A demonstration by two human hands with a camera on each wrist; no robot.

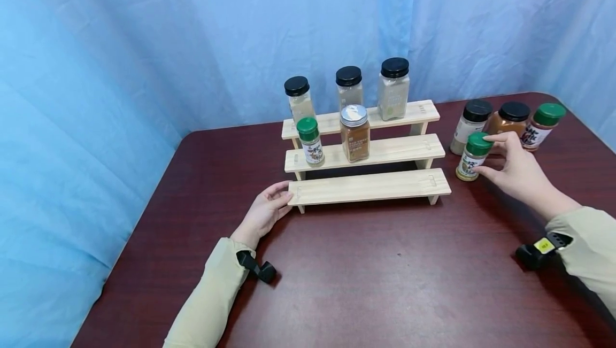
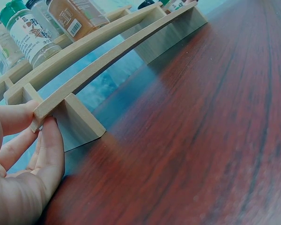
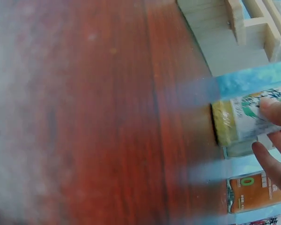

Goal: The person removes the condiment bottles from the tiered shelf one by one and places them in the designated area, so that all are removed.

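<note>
A three-step pale wooden spice rack point(image 1: 366, 187) stands on the table. My left hand point(image 1: 267, 211) grips the left end of its lowest step, thumb above and fingers beneath in the left wrist view. At the right of the rack, my right hand point(image 1: 517, 171) holds a small green-capped spice jar point(image 1: 468, 166) with yellowish contents, one finger at the cap and the thumb against the label. This jar is upright, its base close to the tabletop. On the middle step are another green-capped jar point(image 1: 313, 147) and a silver-lidded jar point(image 1: 355, 137) of orange-brown powder.
Black-lidded jars point(image 1: 393, 94) occupy the top step, three in all. Behind my right hand stand a black-capped jar point(image 1: 466, 129), a black-lidded orange jar point(image 1: 505, 121) and a green-capped red jar point(image 1: 539, 129). Blue curtain point(image 1: 240, 43) hangs behind the dark red table point(image 1: 366, 273).
</note>
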